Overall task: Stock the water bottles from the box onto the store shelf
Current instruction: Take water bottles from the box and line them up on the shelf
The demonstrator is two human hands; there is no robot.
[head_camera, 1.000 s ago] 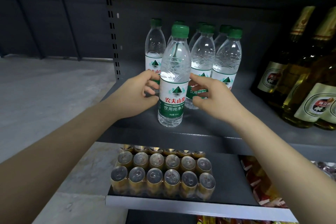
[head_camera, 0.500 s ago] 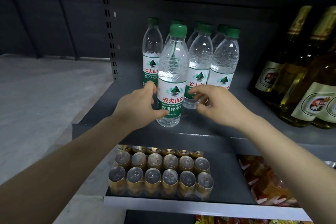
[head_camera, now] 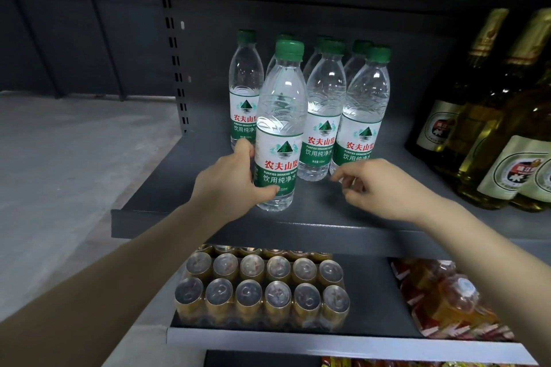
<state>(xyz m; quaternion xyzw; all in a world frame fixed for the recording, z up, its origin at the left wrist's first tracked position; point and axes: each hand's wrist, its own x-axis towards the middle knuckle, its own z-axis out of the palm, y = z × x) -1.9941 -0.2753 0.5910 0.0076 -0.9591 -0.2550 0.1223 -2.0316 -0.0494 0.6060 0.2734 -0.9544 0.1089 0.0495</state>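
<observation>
Open shelf on my left, crowded on my right.
Bare shelf (head_camera: 190, 176) lies left of the front bottle (head_camera: 278, 140); a bottle cluster (head_camera: 343, 116) blocks behind it, beer bottles (head_camera: 489, 134) wall the right, with a gap between.

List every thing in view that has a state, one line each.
front water bottle: upright on shelf, capped, gripped by left hand
left hand: curled round front water bottle
right hand: loosely curled, holding nothing
rear water bottles: upright, capped
beer bottles: upright
cans: shrink-wrapped, unopened
</observation>
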